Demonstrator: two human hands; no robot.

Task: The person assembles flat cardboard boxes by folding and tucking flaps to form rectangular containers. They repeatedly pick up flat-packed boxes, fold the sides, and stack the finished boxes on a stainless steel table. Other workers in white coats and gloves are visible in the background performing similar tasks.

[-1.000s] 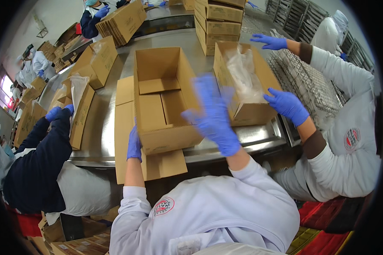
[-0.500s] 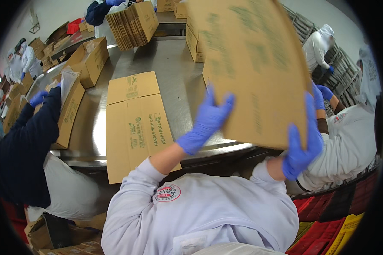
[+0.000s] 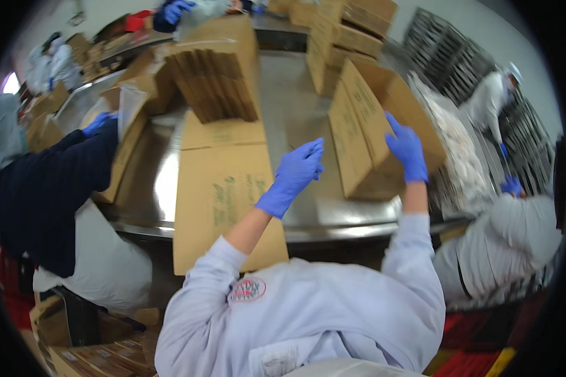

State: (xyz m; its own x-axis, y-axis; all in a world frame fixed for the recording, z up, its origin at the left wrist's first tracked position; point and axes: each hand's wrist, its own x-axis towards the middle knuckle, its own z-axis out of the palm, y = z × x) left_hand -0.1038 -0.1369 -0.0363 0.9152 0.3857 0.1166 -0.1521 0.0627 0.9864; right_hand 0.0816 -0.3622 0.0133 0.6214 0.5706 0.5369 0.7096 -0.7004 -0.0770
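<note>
An opened cardboard box (image 3: 358, 135) rests on the metal table to the right of centre, its hollow inside showing. My right hand (image 3: 409, 151), in a blue glove, grips the near edge of this box. Left of it, my left hand (image 3: 292, 179) is raised over the table, apart from the box. Its gloved fingers are drawn together, and nothing shows between them. Beside my left wrist lies a flat, folded cardboard box (image 3: 223, 195), overhanging the table's near edge. A stack of folded cardboard boxes (image 3: 214, 75) stands just beyond, at the far end of that flat box.
Cardboard boxes (image 3: 352, 41) are piled at the far right of the metal table (image 3: 283, 81). A dark-sleeved co-worker (image 3: 56, 195) reaches into a box at left; a white-clad co-worker (image 3: 503, 245) is close on my right. White bagged goods (image 3: 449, 138) lie beyond the opened box.
The box held up in both hands has come down onto the table at right, its hollow inside now showing. My left hand has let go of it and closed. The view has shifted.
</note>
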